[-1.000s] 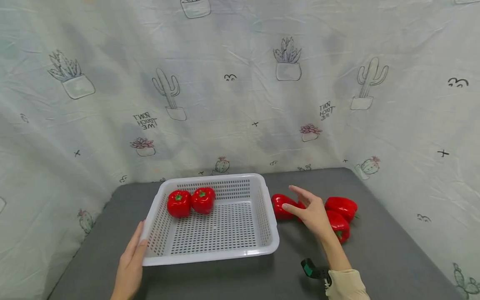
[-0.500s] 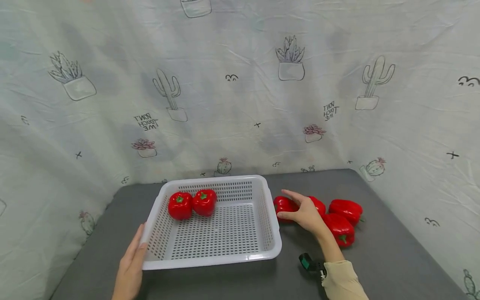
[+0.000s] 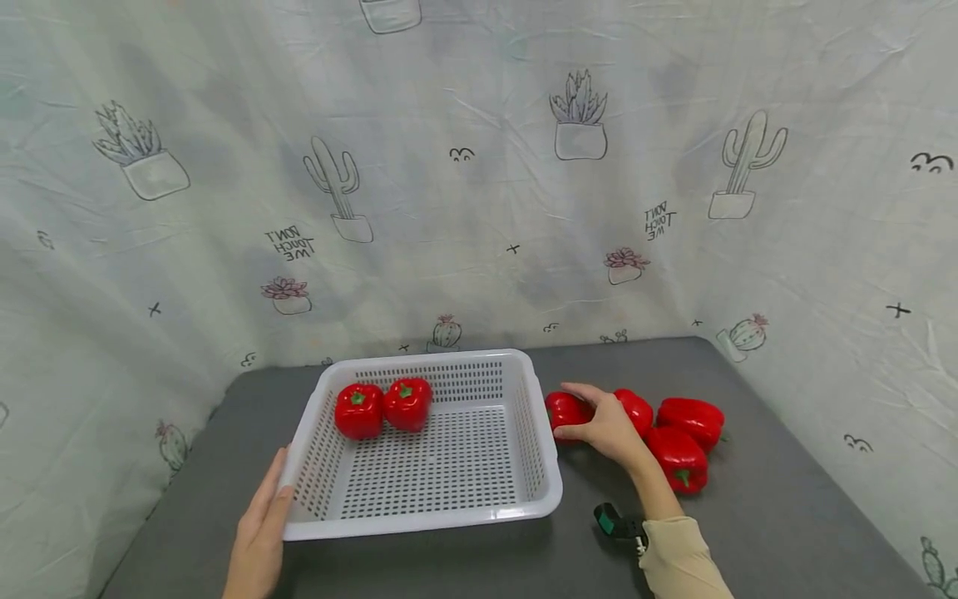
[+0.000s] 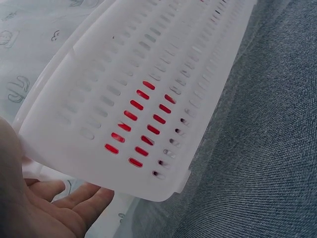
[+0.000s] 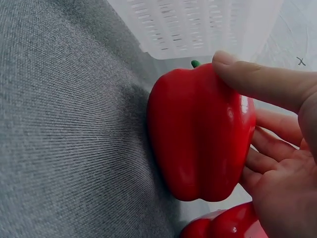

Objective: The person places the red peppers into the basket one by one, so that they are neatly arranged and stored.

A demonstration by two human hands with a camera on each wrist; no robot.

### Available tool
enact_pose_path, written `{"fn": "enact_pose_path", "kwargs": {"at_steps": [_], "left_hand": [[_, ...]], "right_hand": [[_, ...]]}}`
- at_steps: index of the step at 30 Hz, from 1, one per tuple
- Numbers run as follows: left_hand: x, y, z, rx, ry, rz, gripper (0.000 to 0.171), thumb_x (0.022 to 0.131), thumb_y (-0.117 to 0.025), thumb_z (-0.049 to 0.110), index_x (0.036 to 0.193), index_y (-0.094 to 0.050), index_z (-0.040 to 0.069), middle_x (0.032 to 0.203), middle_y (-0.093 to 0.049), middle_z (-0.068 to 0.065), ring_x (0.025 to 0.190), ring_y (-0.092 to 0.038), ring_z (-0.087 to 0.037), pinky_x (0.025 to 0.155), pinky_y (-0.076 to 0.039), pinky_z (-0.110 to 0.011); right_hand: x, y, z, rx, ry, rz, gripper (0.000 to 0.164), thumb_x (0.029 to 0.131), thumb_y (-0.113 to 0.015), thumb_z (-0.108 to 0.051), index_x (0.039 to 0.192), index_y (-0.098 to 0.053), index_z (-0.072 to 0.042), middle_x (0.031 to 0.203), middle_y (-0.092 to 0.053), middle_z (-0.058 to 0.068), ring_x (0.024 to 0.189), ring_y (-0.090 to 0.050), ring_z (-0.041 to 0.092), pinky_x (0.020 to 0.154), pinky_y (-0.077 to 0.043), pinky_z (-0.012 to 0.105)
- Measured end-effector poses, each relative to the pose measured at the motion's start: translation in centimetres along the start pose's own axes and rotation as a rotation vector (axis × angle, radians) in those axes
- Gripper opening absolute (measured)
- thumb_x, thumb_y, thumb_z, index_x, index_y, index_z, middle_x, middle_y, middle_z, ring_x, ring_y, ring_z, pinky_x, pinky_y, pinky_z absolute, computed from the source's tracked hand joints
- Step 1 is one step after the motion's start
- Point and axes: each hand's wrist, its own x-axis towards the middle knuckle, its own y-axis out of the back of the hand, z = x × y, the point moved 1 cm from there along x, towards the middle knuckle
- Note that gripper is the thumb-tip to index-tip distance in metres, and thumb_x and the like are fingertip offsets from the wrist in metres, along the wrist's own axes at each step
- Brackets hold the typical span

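In the head view my right hand grips a red bell pepper lying beside the basket's right side. The right wrist view shows the thumb on one side of this bell pepper and the fingers behind it; its green stem points toward the basket. My left hand holds the left end of the white perforated basket near its front corner. From the left wrist, the basket wall shows red through its slots, and the left hand is at its rim, some fingers hanging below.
Inside the basket, two red bell peppers, one a left pepper and one a right pepper, stand at the back left. More lie right of my right hand: a partly hidden pepper, a rear pepper and a front pepper. A patterned cloth hangs behind the grey table.
My right hand has moved slightly left and down onto the bell pepper by the basket, and its thumb and fingers now lie against it. The left hand stays at the basket.
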Motion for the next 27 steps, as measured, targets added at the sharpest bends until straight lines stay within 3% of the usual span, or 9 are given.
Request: {"fn": "enact_pose_path", "kwargs": {"at_steps": [2,6,9,14,17,20,22,27], "left_hand": [[-0.01,-0.03,0.17,0.004,0.015,-0.003,0.052,0.109,-0.036,0.028,0.158,-0.021,0.024,0.157,-0.028,-0.014,0.131,-0.031,-0.003,0.088,-0.025,-0.003],[-0.06,-0.03,0.43,-0.001,0.005,0.009,0.051,0.109,-0.036,0.029,0.158,-0.023,0.026,0.156,-0.029,-0.014,0.127,-0.032,0.004,0.088,-0.027,-0.004],[-0.05,-0.01,0.45,-0.009,-0.007,0.007,0.051,0.109,-0.037,0.028,0.158,-0.024,0.025,0.157,-0.029,-0.014,0.129,-0.032,0.002,0.09,-0.027,-0.005],[-0.06,0.04,0.27,-0.01,0.059,-0.037,0.053,0.109,-0.034,0.033,0.159,-0.015,0.029,0.16,-0.022,-0.009,0.14,-0.027,-0.028,0.106,-0.026,-0.025],[-0.12,0.05,0.15,-0.03,0.064,-0.043,0.053,0.109,-0.033,0.035,0.159,-0.016,0.027,0.16,-0.021,-0.009,0.141,-0.026,-0.018,0.106,-0.026,-0.023],[-0.17,-0.03,0.07,-0.028,0.023,-0.03,0.052,0.109,-0.033,0.032,0.158,-0.019,0.024,0.159,-0.024,-0.011,0.132,-0.028,0.002,0.091,-0.027,-0.005],[-0.13,-0.08,0.03,-0.036,-0.004,-0.027,0.051,0.109,-0.034,0.03,0.158,-0.02,0.024,0.159,-0.025,-0.012,0.127,-0.028,0.009,0.09,-0.027,-0.004],[-0.04,-0.08,-0.04,-0.017,0.006,-0.03,0.051,0.109,-0.033,0.031,0.158,-0.018,0.028,0.159,-0.023,-0.008,0.13,-0.027,0.005,0.09,-0.026,-0.004]], "right_hand": [[-0.03,0.07,0.05,0.005,0.003,-0.002,0.073,0.072,-0.089,-0.019,0.138,-0.057,-0.013,0.137,-0.053,0.013,0.121,-0.048,0.036,0.091,-0.047,0.053],[-0.01,0.12,0.05,0.009,0.011,-0.013,0.073,0.071,-0.09,-0.019,0.136,-0.059,-0.012,0.136,-0.054,0.014,0.12,-0.048,0.036,0.089,-0.048,0.052],[-0.01,0.09,-0.03,-0.008,0.017,-0.02,0.074,0.07,-0.09,-0.019,0.136,-0.058,-0.011,0.136,-0.054,0.015,0.12,-0.048,0.037,0.088,-0.049,0.052],[0.07,-0.14,-0.03,-0.035,0.017,-0.017,0.073,0.071,-0.09,-0.02,0.136,-0.058,-0.011,0.134,-0.055,0.014,0.118,-0.05,0.036,0.089,-0.048,0.053],[-0.02,-0.2,-0.12,-0.018,-0.012,-0.009,0.073,0.07,-0.09,-0.019,0.136,-0.059,-0.012,0.134,-0.055,0.013,0.118,-0.05,0.036,0.087,-0.049,0.052],[-0.12,-0.12,-0.23,0.01,-0.044,0.003,0.075,0.069,-0.09,-0.019,0.136,-0.058,-0.011,0.133,-0.055,0.015,0.117,-0.049,0.037,0.086,-0.05,0.052],[-0.06,-0.05,-0.29,0.033,-0.062,0.02,0.075,0.069,-0.09,-0.02,0.137,-0.058,-0.012,0.134,-0.055,0.015,0.117,-0.05,0.037,0.086,-0.05,0.051],[0.11,0.29,-0.43,0.094,-0.079,0.082,0.075,0.072,-0.089,-0.021,0.139,-0.056,-0.01,0.137,-0.053,0.017,0.118,-0.051,0.038,0.088,-0.049,0.051]]}}
